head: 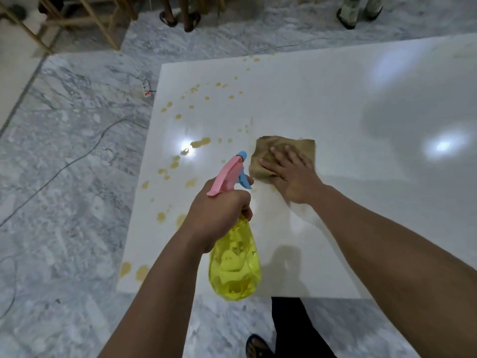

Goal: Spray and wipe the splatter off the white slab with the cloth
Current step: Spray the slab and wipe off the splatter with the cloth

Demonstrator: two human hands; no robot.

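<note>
Your right fingers (280, 157) lie straight and flat on the cloth (284, 153), pressing it down on the white slab (335, 99) near the middle. Left fingers are clenched round the neck of the spray bottle (233, 257), one finger at the blue trigger (244, 180); pink nozzle aimed far-left. The bottle hangs over the near edge of the slab.

Step in hand, as I read it: wiping, with the bottle at the ready. The strip under and near your right hand (294, 177) looks smeared but mostly clear.

Splatter (200, 142) not yet dealt with: brown spots run down the slab's left side, from far edge to near-left corner.

Next move likely calls for spraying the spots left of the cloth, then sweeping the cloth leftward through them.

No brand, label or writing readable on the bottle or anywhere else.
</note>
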